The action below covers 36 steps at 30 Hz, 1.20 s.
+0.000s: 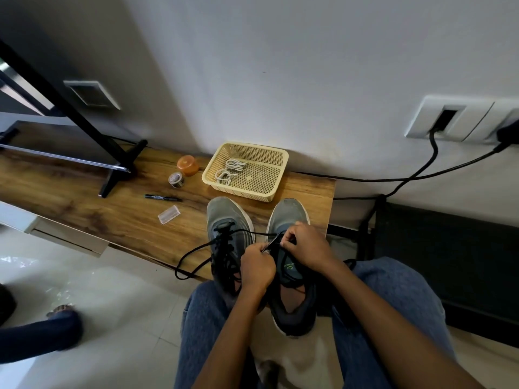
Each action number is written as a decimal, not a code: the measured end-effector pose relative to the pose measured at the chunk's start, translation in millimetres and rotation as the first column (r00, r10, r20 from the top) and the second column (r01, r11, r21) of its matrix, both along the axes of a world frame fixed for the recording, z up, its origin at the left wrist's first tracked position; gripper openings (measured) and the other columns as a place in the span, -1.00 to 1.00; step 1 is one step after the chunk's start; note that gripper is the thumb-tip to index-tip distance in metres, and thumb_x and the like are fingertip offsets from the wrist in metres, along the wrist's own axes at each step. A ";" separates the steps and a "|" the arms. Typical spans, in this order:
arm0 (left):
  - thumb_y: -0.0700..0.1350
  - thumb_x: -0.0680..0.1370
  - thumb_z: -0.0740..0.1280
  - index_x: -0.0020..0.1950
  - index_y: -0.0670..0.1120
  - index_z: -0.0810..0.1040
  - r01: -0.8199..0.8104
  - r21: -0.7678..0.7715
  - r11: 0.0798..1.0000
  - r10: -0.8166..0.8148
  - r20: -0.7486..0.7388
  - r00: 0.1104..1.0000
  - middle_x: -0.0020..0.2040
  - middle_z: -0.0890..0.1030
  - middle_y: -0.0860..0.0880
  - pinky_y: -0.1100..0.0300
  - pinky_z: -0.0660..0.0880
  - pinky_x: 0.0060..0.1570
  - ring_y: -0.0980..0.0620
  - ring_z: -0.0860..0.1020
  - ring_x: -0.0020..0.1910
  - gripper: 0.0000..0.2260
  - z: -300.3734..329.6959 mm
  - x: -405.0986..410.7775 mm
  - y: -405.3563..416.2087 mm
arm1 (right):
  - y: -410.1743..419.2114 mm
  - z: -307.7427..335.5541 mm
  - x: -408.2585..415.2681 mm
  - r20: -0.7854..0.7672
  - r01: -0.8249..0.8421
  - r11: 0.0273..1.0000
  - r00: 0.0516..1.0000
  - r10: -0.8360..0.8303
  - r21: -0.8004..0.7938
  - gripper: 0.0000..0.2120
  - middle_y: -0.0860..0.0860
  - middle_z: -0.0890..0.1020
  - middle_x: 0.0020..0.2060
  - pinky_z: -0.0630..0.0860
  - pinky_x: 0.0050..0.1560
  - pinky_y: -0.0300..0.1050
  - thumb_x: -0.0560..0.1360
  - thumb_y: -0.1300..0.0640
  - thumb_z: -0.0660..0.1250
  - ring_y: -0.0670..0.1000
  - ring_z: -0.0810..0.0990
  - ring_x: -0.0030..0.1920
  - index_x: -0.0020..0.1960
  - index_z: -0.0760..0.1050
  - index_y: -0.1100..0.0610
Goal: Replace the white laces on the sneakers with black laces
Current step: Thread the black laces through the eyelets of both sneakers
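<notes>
Both forearms reach forward to the right sneaker (292, 276) at the counter's (84, 197) near edge. Left hand (257, 266) pinches its eyelet edge; right hand (304, 245) pinches the black lace (196, 249) tip. Judging by this, threading has just begun; next comes feeding the tip through. Left sneaker (227, 237), grey and worn, looks laced black. White laces (231, 169) lie in the basket (269, 192).

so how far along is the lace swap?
Done: white laces lie in the basket; left sneaker is laced black. In hand: both hands work the black lace at the right sneaker. Left: lacing the right sneaker.
</notes>
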<state>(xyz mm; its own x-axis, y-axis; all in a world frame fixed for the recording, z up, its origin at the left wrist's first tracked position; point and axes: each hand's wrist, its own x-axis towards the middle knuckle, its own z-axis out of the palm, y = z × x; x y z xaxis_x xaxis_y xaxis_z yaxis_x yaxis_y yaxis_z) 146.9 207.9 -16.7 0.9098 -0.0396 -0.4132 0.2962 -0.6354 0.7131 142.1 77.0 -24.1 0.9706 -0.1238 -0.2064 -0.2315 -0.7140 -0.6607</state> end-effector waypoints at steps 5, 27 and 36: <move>-0.27 0.60 0.17 0.16 -0.10 0.62 0.067 0.036 0.997 -0.068 0.035 0.997 0.06 0.64 -0.12 0.11 0.50 -0.06 -0.10 0.59 0.02 -0.73 1.4 -1.5 2.7 | 1.0 1.9 0.3 0.002 -0.022 1.000 1.000 0.022 -0.020 -0.88 -0.03 0.53 -0.14 0.42 -0.16 -0.10 0.52 0.12 0.32 -0.04 0.50 -0.16 -0.18 0.54 0.11; -0.07 0.58 0.31 0.02 0.00 0.66 0.003 0.144 0.990 -0.018 0.105 0.994 -0.05 0.68 -0.03 0.17 0.43 -0.17 -0.04 0.61 -0.04 -0.87 0.0 14.7 -0.3 | 7.2 -0.1 -0.4 0.011 0.102 0.993 0.995 -0.103 0.058 -0.93 -0.02 0.69 -0.15 0.51 -0.11 -0.07 0.48 0.10 0.39 -0.03 0.60 -0.12 -0.14 0.64 0.04; -0.14 0.60 0.24 -0.35 -0.09 0.49 -0.033 0.076 0.997 0.025 0.094 0.995 -0.38 0.52 -0.02 0.15 0.31 -0.29 -0.02 0.49 -0.31 -0.69 2.6 15.1 2.0 | 5.0 16.2 -29.7 0.293 0.110 0.947 0.956 -0.018 -0.301 -0.76 0.00 0.48 0.08 0.30 0.09 0.01 0.48 -0.04 0.34 0.05 0.40 0.15 0.10 0.53 0.03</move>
